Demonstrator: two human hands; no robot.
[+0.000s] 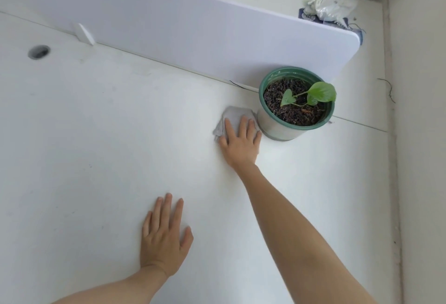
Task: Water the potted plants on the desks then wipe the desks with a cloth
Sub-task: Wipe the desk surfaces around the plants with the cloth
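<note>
White desk (96, 134): right hand (241, 145) flat on crumpled grey cloth (233, 116) touching green plastic plant pot (295, 103); left hand (164, 238) flat, palm down, on bare desktop.

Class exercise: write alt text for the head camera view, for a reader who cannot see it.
A person's right hand presses a grey cloth flat on a white desk beside a green potted plant; the left hand rests flat nearby.
</note>
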